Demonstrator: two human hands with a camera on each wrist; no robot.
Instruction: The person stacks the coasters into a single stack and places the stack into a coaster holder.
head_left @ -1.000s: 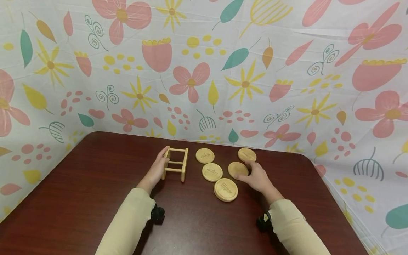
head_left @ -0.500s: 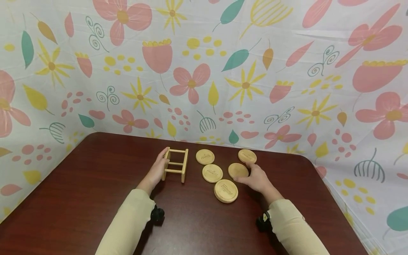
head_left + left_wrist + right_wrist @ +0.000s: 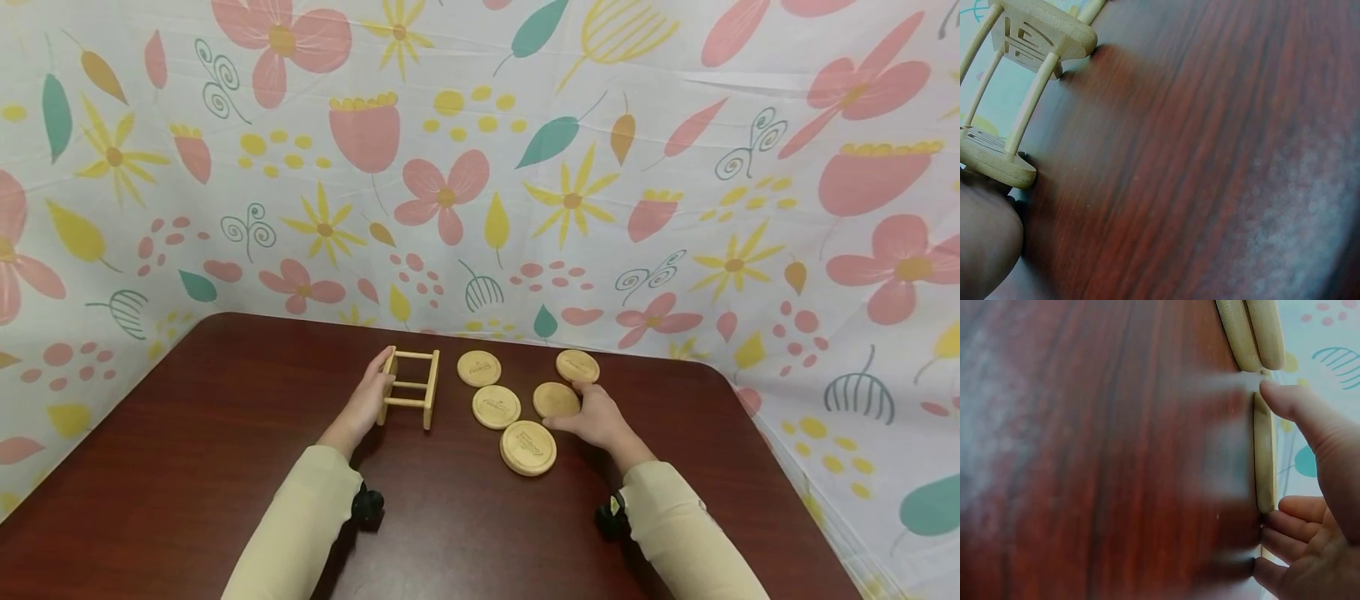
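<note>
In the head view my left hand (image 3: 366,408) holds a small wooden rack (image 3: 410,387) by its left side panel; rods join its two panels. The left wrist view shows the slotted rack (image 3: 1029,106) with part of my hand (image 3: 988,237) below it. My right hand (image 3: 600,417) spans a plain round wooden coaster (image 3: 555,400) lying flat. In the right wrist view, the thumb and fingers of this hand (image 3: 1329,487) stand at opposite ends of the coaster (image 3: 1264,456); whether they touch it I cannot tell.
Printed coasters lie around: one behind (image 3: 577,365), two to the left, and a low stack (image 3: 528,447) in front. The dark red-brown table (image 3: 465,533) meets a floral cloth (image 3: 442,108) at its back edge.
My right thumb has moved off the coaster's face to just outside its near rim. The left hand and the rack have not visibly moved; the view has shifted slightly.
</note>
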